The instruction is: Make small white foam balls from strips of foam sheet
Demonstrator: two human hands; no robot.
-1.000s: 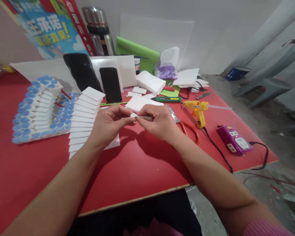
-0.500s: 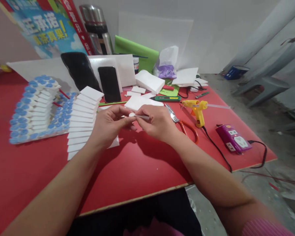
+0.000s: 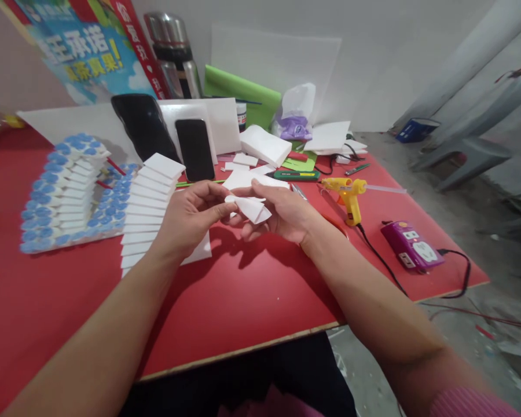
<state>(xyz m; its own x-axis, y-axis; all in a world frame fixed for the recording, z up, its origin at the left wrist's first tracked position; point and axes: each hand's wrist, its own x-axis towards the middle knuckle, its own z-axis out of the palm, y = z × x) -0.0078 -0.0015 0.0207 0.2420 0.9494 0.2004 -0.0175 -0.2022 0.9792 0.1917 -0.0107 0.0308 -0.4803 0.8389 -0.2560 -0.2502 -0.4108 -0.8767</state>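
Note:
A small folded piece of white paper (image 3: 252, 208) is between my two hands above the red table, its loose flap spread toward the right. My left hand (image 3: 193, 211) pinches the paper's left end between thumb and forefinger. My right hand (image 3: 289, 211) is closed about the other side, thumb on top and fingers curled beneath, some of them hidden by the paper. Just left of my left hand, a fanned row of white folded pieces (image 3: 145, 211) overlaps on the tabletop. Behind my hands lie white sheets (image 3: 238, 178).
A blue-and-white paper construction (image 3: 43, 211) stands at left. Two phones (image 3: 194, 149) lean at the back. Right of my hands are a green cutter (image 3: 296, 175), partly hidden scissors (image 3: 336, 225), a yellow glue gun (image 3: 349, 197) and a purple power strip (image 3: 412, 246) with cords.
The paper has turned and opened out from a narrow edge to a visible folded flap. My right hand has rotated, its fingers now curled beneath the paper. The left hand keeps its pinch.

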